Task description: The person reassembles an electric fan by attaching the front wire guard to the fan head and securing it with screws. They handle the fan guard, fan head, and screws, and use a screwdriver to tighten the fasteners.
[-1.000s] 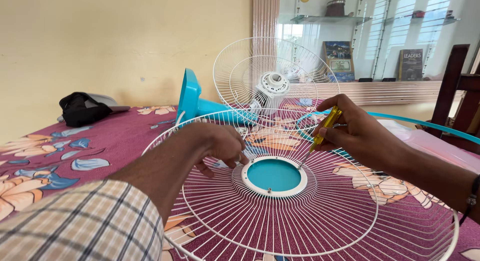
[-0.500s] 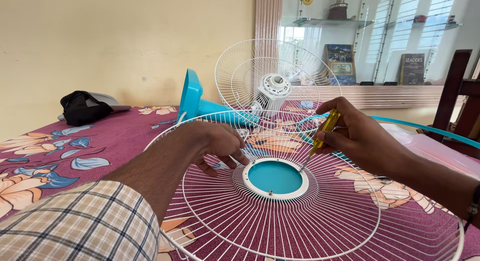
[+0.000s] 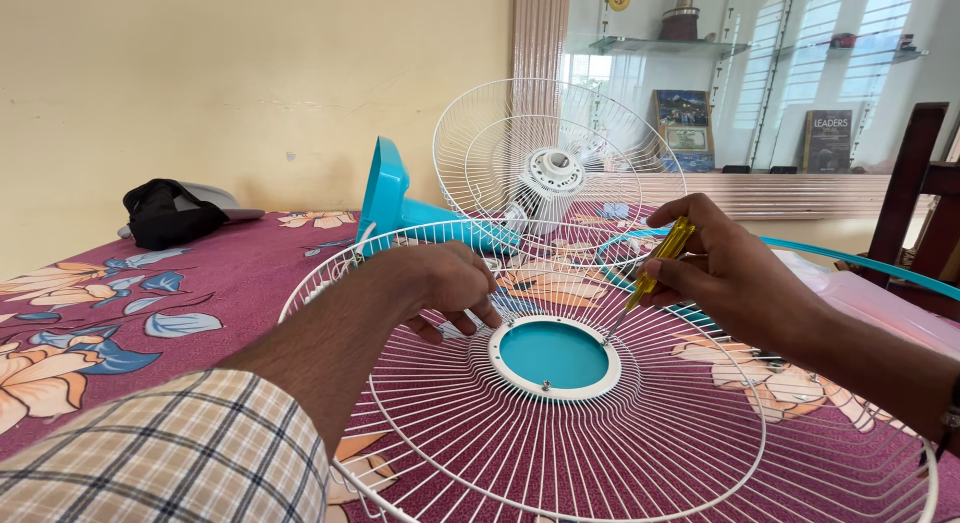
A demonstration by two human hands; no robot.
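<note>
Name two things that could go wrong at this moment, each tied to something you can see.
The screwdriver in the right hand meets the centre disc at a slant, so its tip may slip off the screw. The left hand has its fingers at the thin wires of the front grille, close to that tip, and could be jabbed.

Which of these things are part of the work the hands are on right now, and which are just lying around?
In hand:
- white wire fan grille, under both hands
- round teal centre cap
- yellow-handled screwdriver in the right hand
- left hand resting on the grille wires

Lying about:
- fan body with rear guard
- black cloth bundle
- floral bedsheet
- books on the ledge
</note>
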